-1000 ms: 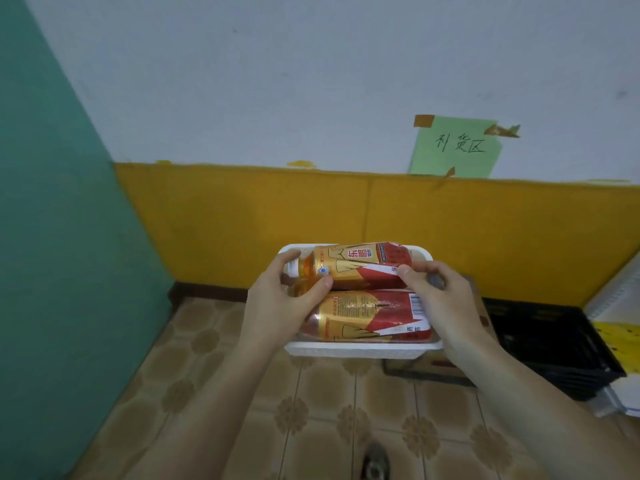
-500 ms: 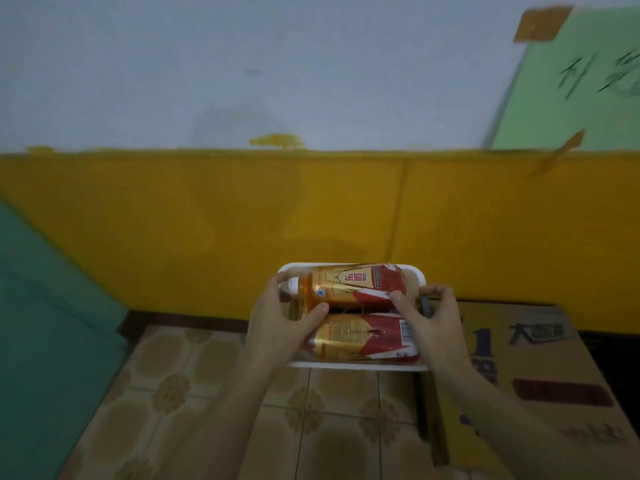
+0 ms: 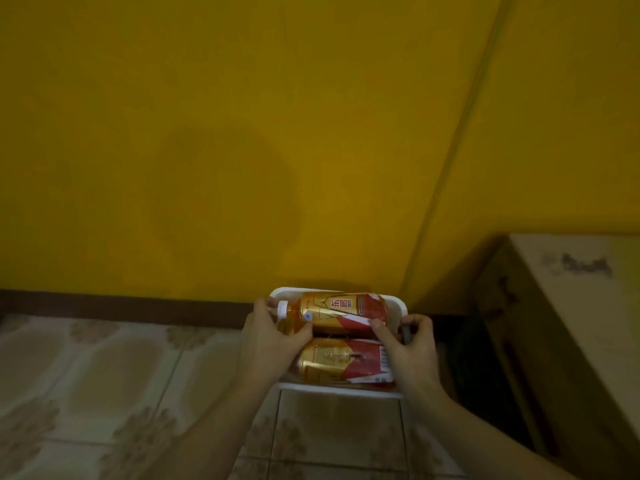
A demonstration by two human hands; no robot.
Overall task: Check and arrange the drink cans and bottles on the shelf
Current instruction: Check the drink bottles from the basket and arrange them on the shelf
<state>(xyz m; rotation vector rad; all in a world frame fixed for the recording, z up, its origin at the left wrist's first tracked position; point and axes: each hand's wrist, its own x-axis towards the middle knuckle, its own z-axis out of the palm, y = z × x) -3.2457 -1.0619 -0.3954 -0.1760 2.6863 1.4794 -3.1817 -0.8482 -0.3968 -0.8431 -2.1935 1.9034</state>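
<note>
Bottles: two lie flat in a white tray [image 3: 398, 303], long axes left to right, far bottle [image 3: 341, 311] behind near bottle [image 3: 346, 367]. Left hand [image 3: 268, 344] clamps the tray's left end, thumb on the far bottle's neck. Right hand [image 3: 410, 348] clamps the right end, thumb against its base. No shelf in view.

Head camera looks down, close on the yellow wall [image 3: 242, 133] and tiled floor [image 3: 104, 375].
</note>
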